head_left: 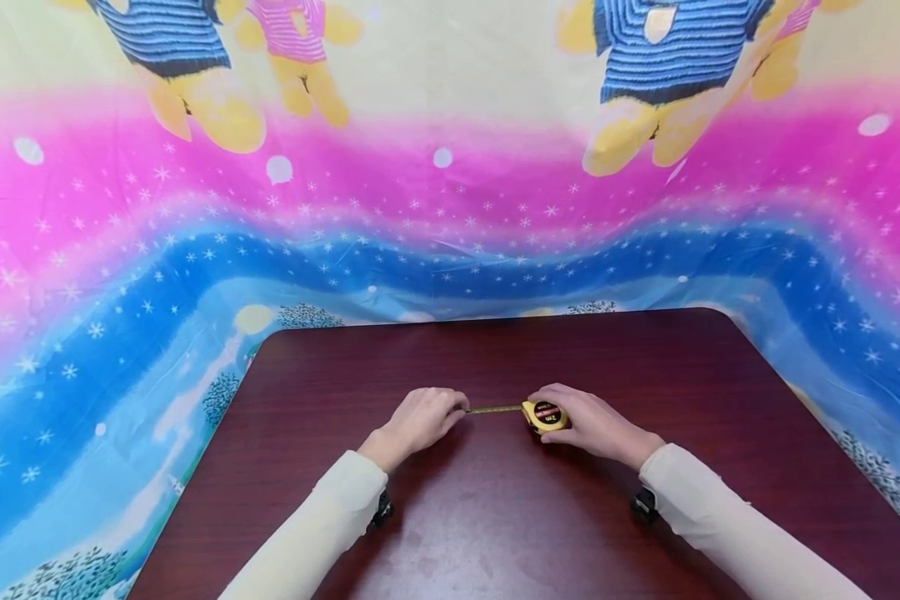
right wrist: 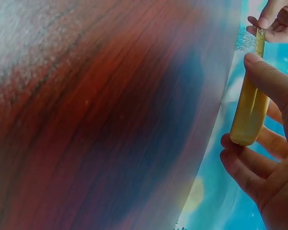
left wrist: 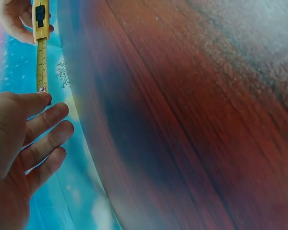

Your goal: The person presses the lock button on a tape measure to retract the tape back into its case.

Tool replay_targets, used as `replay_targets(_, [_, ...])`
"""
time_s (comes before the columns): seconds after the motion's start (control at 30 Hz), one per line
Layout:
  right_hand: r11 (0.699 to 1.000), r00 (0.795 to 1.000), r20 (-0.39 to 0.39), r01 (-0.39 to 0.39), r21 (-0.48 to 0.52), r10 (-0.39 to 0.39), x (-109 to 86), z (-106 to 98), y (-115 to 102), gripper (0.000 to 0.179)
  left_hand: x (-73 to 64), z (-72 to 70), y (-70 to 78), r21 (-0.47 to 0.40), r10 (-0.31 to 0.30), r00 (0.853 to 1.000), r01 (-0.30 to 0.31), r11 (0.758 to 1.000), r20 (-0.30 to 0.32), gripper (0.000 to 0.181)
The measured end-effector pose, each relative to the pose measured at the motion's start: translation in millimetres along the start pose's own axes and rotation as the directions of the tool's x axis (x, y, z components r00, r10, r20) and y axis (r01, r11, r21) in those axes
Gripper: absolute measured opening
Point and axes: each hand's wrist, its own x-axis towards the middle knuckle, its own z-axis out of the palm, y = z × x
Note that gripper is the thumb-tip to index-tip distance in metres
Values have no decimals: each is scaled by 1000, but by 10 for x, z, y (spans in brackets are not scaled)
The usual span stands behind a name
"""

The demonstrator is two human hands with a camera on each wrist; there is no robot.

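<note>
"Which step am I looking at?"
"I'd call it drawing out the tape. On my feed the tape measure (head_left: 545, 417) is over the worktop (head_left: 450, 500), with the right hand (head_left: 600, 425) gripping its yellow case (right wrist: 249, 115)."
"And the left hand (head_left: 420, 421)?"
"It's pinching the free end of the blade (head_left: 495, 409), the other fingers loosely apart. I see a short, nearly straight stretch running between the hands."
"What does the next move call for?"
"More blade or less, I'd want a firm pinch and a steady case. I see no finger on the black button (left wrist: 40, 16), and I can't tell whether the blade is locked. If that pinch slips, I'd expect it could snap back."
</note>
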Motion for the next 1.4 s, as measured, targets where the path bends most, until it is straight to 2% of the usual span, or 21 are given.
replay_targets(0.23, [1000,1000,-2,8,14,-8,9,41,-6,59,22,35,29,8,9,1000,-9,1000,19,12])
replay_targets(0.5, [999,999,-20,44,15,-44,20,57,-17,58,56,26,74,23,35,999,-35,999,12,12])
replay_targets(1.4, [999,999,2,46,19,-46,84,76,-117,57,164,31,177,-17,17,999,-16,1000,39,9])
